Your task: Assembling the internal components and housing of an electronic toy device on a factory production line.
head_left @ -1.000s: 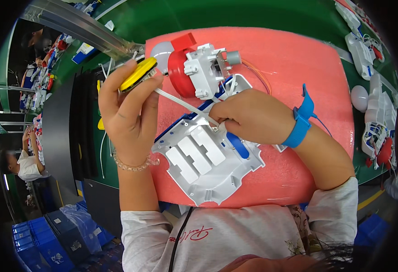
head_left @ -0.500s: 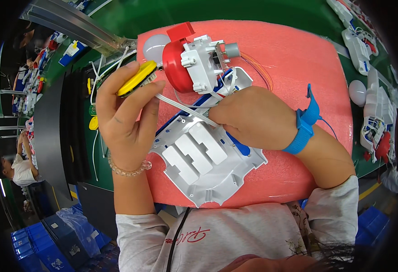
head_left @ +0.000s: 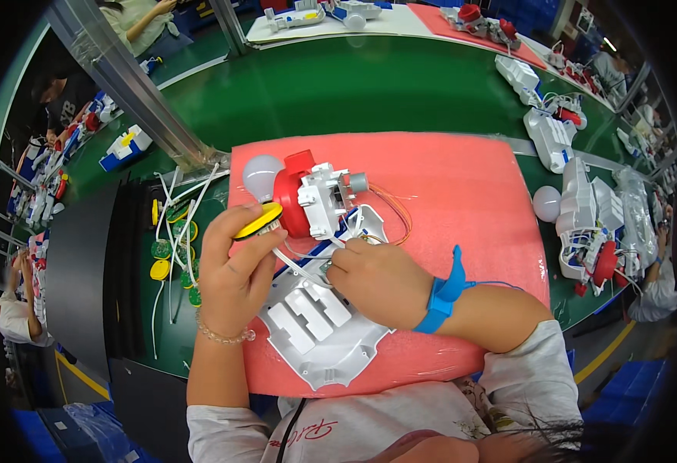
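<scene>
Left hand [head_left: 234, 270] pinches a yellow disc [head_left: 259, 220] between thumb and fingers, above the pink foam mat [head_left: 462, 185]. White cable [head_left: 296, 266] runs from disc to right hand [head_left: 381, 282], which is bunched over the white shell [head_left: 346, 351]; fingertips partly hidden, can't tell if they grip the cable. Shell lies on mat, open side up. Red-and-white motor assembly [head_left: 323, 201] sits just beyond, white bulb [head_left: 263, 177] beside it. Blue strap [head_left: 440, 301] on right wrist.
</scene>
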A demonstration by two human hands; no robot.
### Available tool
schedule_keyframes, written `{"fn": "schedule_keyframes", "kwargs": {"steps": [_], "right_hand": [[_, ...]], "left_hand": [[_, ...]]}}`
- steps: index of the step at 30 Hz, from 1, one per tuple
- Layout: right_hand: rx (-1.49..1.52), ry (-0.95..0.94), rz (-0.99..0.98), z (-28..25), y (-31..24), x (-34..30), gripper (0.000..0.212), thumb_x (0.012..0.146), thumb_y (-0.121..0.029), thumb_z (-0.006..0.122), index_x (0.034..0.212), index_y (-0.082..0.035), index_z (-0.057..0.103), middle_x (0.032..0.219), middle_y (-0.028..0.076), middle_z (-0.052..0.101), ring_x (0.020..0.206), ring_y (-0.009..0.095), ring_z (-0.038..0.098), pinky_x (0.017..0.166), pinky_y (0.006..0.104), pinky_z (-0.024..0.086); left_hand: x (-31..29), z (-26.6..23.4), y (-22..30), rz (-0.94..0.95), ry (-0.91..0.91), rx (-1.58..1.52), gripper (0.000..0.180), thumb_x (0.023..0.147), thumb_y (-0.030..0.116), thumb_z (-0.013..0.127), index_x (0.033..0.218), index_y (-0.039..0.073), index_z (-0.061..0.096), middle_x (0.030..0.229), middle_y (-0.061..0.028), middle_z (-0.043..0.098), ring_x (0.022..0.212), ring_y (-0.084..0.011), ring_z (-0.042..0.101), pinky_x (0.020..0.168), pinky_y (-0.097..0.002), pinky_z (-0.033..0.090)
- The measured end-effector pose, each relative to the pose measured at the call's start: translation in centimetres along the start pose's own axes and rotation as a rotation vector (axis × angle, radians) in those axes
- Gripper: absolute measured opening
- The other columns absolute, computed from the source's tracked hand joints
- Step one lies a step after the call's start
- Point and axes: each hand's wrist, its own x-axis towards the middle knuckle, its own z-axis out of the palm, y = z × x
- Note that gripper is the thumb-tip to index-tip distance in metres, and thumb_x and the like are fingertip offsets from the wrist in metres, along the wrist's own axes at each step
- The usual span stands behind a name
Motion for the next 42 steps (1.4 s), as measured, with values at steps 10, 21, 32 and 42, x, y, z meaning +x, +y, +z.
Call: {"fn": "schedule_keyframes", "kwargs": {"steps": [10, 21, 32, 42], "right_hand": [[0.153, -0.095, 0.165, 0.8, 1.1, 0.7, 0.014, 0.073, -0.013, 0.056, 0.082, -0.002, 0.059, 0.082, 0.012, 0.059, 0.08, 0.029, 0.057, 0.068, 0.0391, 0.047], [0.365, -0.016, 0.311, -5.6, 6.6, -1.5, 0.028, 0.076, -0.03, 0.061, 0.084, -0.003, 0.063, 0.08, 0.013, 0.062, 0.074, 0.029, 0.059, 0.067, 0.0384, 0.046], [1.153, -0.436, 0.632, -1.6, 7.9, -0.7, 0.049, 0.08, -0.033, 0.064, 0.104, 0.004, 0.044, 0.087, 0.01, 0.06, 0.068, 0.012, 0.059, 0.053, 0.0241, 0.049], [1.367, 0.15, 0.539, 2.0, 8.0, -0.6, 0.061, 0.083, -0.013, 0.057, 0.135, -0.004, 0.026, 0.12, 0.011, 0.048, 0.107, 0.019, 0.048, 0.089, 0.0294, 0.041]], "left_hand": [[0.8, 0.8, -0.3, 0.005, -0.01, -0.024, 0.029, 0.062, -0.006, 0.064, 0.088, 0.007, 0.065, 0.104, -0.0105, 0.056, 0.096, -0.0289, 0.055, 0.082, -0.0361, 0.045], [0.0, 0.3, -1.2, -0.083, -0.003, -0.019, 0.021, 0.066, -0.004, 0.062, 0.085, 0.004, 0.065, 0.103, -0.0124, 0.054, 0.095, -0.0281, 0.054, 0.08, -0.0328, 0.046], [-0.8, 2.0, -3.8, -0.34, -0.303, -0.224, 0.018, 0.072, 0.004, 0.057, 0.089, 0.0, 0.06, 0.106, -0.0153, 0.053, 0.096, -0.0305, 0.053, 0.082, -0.0336, 0.044], [-1.5, 2.8, -5.8, -0.485, -0.174, -0.57, 0.029, 0.072, -0.003, 0.056, 0.101, 0.002, 0.055, 0.111, -0.0108, 0.048, 0.097, -0.0211, 0.053, 0.08, -0.0279, 0.047]]}}
